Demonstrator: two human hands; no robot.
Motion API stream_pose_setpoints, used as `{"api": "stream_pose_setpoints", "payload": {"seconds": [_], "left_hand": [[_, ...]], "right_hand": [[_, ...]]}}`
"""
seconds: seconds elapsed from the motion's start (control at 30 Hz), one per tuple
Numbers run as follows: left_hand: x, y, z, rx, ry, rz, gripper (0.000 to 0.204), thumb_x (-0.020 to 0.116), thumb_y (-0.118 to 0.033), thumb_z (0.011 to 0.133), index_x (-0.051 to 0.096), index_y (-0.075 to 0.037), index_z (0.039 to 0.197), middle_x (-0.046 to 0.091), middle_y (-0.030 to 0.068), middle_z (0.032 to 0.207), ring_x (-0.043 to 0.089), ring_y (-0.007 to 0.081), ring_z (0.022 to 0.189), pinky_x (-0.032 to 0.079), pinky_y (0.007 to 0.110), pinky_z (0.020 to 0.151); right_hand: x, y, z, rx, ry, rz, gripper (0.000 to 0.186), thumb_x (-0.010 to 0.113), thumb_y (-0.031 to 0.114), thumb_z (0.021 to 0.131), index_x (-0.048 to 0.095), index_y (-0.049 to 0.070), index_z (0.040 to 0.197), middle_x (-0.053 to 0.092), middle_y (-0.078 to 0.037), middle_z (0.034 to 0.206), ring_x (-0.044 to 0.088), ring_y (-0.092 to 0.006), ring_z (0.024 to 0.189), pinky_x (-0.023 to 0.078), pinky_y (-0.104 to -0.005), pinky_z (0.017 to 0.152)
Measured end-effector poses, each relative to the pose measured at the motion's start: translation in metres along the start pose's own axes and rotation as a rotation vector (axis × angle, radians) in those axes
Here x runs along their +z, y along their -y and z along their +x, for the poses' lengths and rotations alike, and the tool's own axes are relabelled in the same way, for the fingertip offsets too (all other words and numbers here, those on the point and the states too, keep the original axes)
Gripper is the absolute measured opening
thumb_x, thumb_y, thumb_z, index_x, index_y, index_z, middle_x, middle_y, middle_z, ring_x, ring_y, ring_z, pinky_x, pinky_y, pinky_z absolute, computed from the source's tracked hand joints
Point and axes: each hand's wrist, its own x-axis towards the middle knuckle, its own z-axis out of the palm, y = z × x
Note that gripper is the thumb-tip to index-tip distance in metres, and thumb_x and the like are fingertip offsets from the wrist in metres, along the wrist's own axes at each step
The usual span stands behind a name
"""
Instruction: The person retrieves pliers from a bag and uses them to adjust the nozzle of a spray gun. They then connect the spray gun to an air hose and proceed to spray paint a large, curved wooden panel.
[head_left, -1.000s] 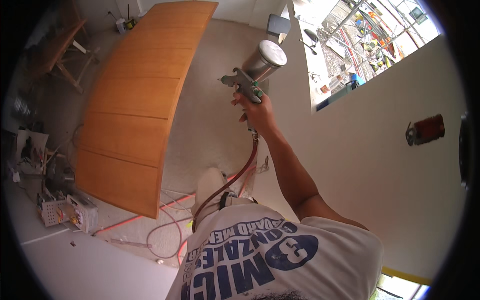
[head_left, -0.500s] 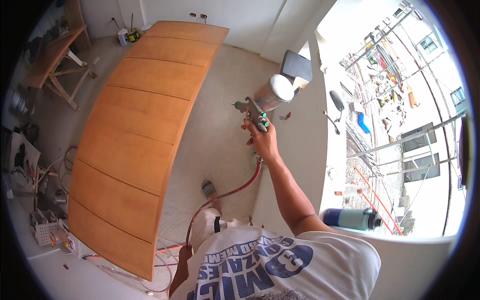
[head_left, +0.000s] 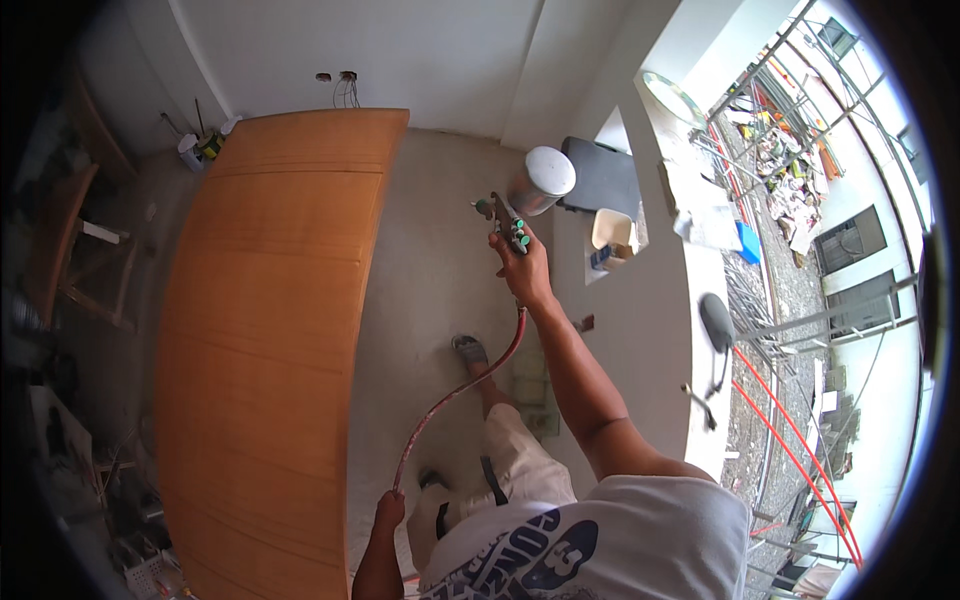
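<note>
My right hand (head_left: 523, 268) is closed around the grip of a spray gun (head_left: 508, 222) with green knobs, held out ahead of me above the floor. From beneath that hand a red hose (head_left: 455, 392) curves down toward my left side. Near my waist, my left hand (head_left: 390, 508) is wrapped round the hose. To the left stands a long orange-brown wooden panel (head_left: 270, 290) with thin grooves across it; the spray gun is apart from its right edge. Just beyond the gun is a silver metal can (head_left: 543, 183) with a pale lid.
A dark grey case (head_left: 602, 175) and a cream plastic container (head_left: 612, 230) sit beside the wall opening at right. A dark rounded object (head_left: 716, 322) lies on the window ledge (head_left: 700, 270). Small buckets (head_left: 190, 153) stand far left, near a wooden trestle (head_left: 105, 285). Wires (head_left: 346, 92) hang from the far wall.
My view has shifted, and I have stepped forward along the panel. The right hand still holds the spray gun out; my left hand with the hose now shows more fully.
</note>
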Motion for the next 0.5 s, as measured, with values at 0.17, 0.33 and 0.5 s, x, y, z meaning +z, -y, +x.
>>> {"api": "stream_pose_setpoints", "payload": {"seconds": [0.17, 0.33, 0.5], "left_hand": [[0.014, -0.126, 0.085, -0.095, 0.044, 0.101, 0.042, 0.053, -0.039, 0.101, 0.058, 0.002, 0.105, 0.068, 0.0309, 0.098, 0.064, 0.0496, 0.098, 0.051, 0.057, 0.082], [0.006, -0.260, 0.172, -0.061, 0.060, 0.065, 0.039, 0.052, -0.038, 0.101, 0.058, 0.001, 0.103, 0.067, 0.0308, 0.096, 0.065, 0.0498, 0.094, 0.052, 0.056, 0.077], [-0.007, -0.314, 0.240, -0.069, 0.015, 0.019, 0.038, 0.053, -0.038, 0.101, 0.058, -0.001, 0.101, 0.067, 0.0298, 0.091, 0.065, 0.0496, 0.092, 0.051, 0.057, 0.075]], "right_hand": [[0.059, -0.103, 0.212, -0.003, -0.029, 0.116, 0.040, 0.070, 0.025, 0.094, 0.060, -0.001, 0.124, 0.070, -0.010, 0.094, 0.066, -0.0155, 0.079, 0.057, -0.0315, 0.056], [0.095, -0.136, 0.384, -0.101, 0.003, 0.084, 0.045, 0.068, 0.023, 0.095, 0.057, 0.006, 0.135, 0.060, -0.010, 0.074, 0.056, -0.0165, 0.059, 0.050, -0.0359, 0.055], [0.097, -0.185, 0.445, -0.171, 0.158, -0.010, 0.042, 0.070, 0.026, 0.094, 0.060, 0.004, 0.128, 0.064, -0.010, 0.078, 0.056, -0.0154, 0.061, 0.048, -0.0364, 0.057]]}}
